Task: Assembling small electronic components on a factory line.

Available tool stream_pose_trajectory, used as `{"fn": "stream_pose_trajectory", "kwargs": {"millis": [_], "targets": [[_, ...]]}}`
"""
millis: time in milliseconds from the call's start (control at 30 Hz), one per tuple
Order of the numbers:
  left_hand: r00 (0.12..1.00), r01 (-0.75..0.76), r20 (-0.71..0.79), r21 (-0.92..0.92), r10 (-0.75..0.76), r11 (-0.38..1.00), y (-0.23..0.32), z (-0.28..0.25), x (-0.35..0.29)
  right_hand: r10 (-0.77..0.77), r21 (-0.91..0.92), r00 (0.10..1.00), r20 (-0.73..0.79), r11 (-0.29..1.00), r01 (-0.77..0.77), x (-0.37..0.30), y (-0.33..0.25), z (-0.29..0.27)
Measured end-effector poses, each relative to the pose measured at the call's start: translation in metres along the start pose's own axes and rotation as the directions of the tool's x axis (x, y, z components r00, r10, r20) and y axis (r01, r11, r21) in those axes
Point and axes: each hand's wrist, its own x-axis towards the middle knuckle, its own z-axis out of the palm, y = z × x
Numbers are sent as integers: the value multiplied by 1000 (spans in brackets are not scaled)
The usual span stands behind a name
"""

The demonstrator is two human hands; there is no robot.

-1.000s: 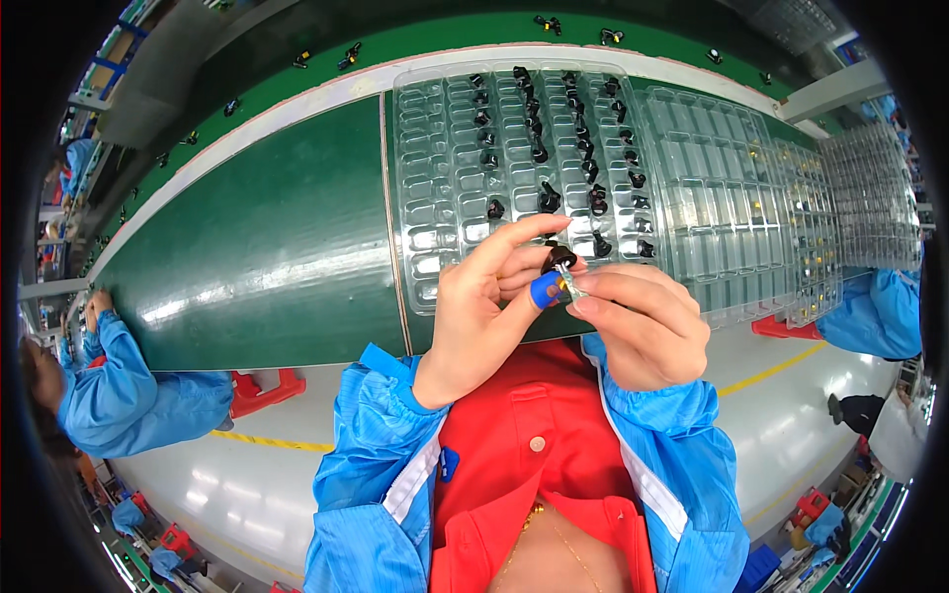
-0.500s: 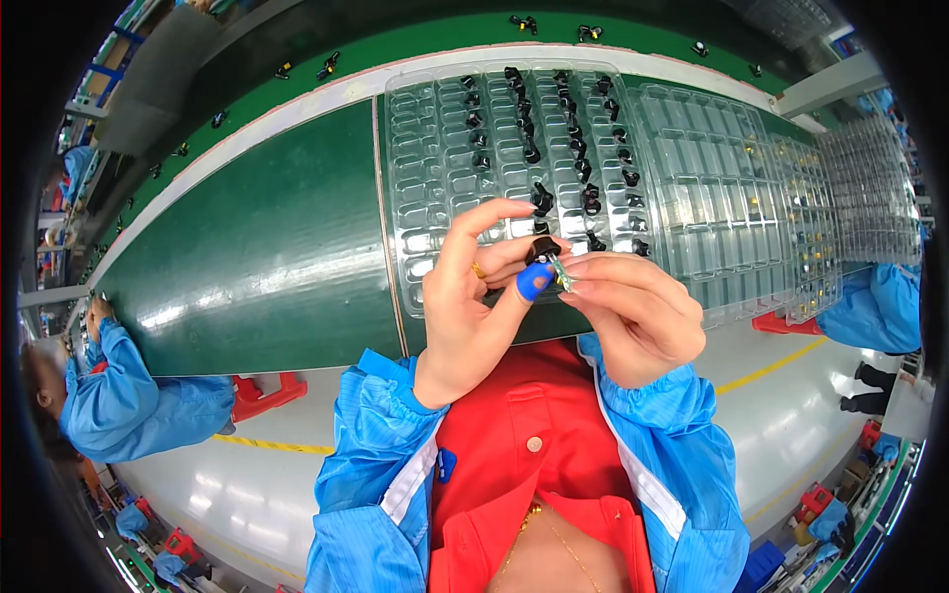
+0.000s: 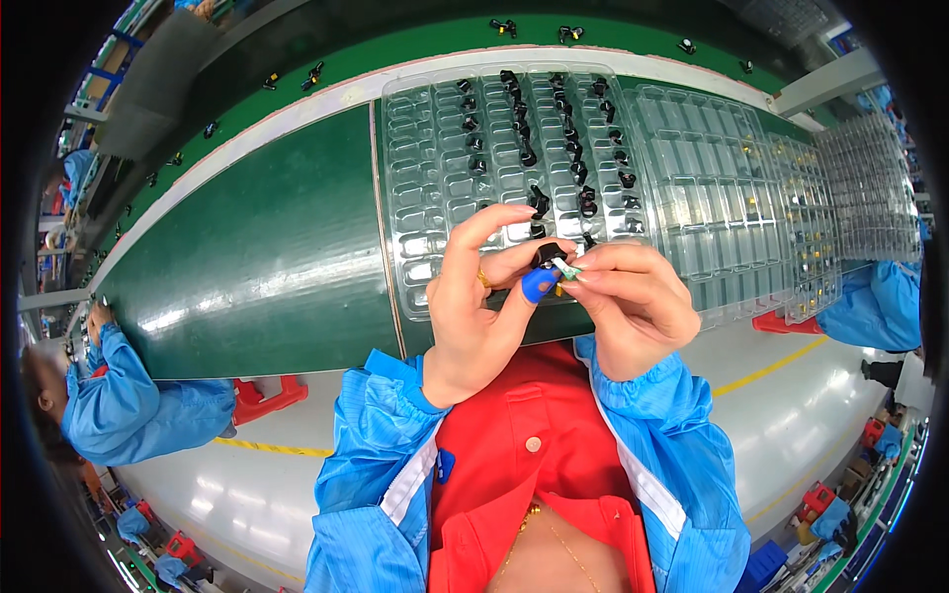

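Between the thumb and fingers of my left hand [image 3: 476, 296] is a small black plastic part [image 3: 549, 255]. A blue cover wraps that thumb, and its index finger reaches out over the tray. My right hand [image 3: 641, 308] pinches a small green circuit board [image 3: 568, 269] against the black part's right side; how far the two are joined I cannot tell. Both hands hang over the near edge of a clear plastic tray [image 3: 405, 212], whose pockets hold rows of similar black parts [image 3: 524, 128].
More clear trays [image 3: 707, 188] lie to the right, some with small yellowish pieces, beside a tall tray stack [image 3: 870, 188]. Beyond a pale rail, a green conveyor belt [image 3: 415, 54] carries scattered black parts. A co-worker in a blue sleeve [image 3: 129, 395] sits at the left.
Both hands have shifted slightly, and the green board now sits tilted closer against the black part. Parts on the far belt have moved a little to the left.
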Motion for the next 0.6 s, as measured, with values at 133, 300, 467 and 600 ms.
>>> {"fn": "stream_pose_trajectory", "kwargs": {"millis": [133,300,467,600], "targets": [[999,47,6,-132,-47,990,2,3,0,-156,-53,988,-9,987,155,-1,5,2],[992,125,29,-273,-122,954,3,3,0,-254,-148,967,-9,957,250,1,2,2],[999,45,-2,-127,-45,991,0,4,0,-240,-145,970,31,959,242,0,8,0],[980,-195,8,268,200,943,-17,-5,-7,348,383,937,-25,869,-313,8,-2,9]]}}
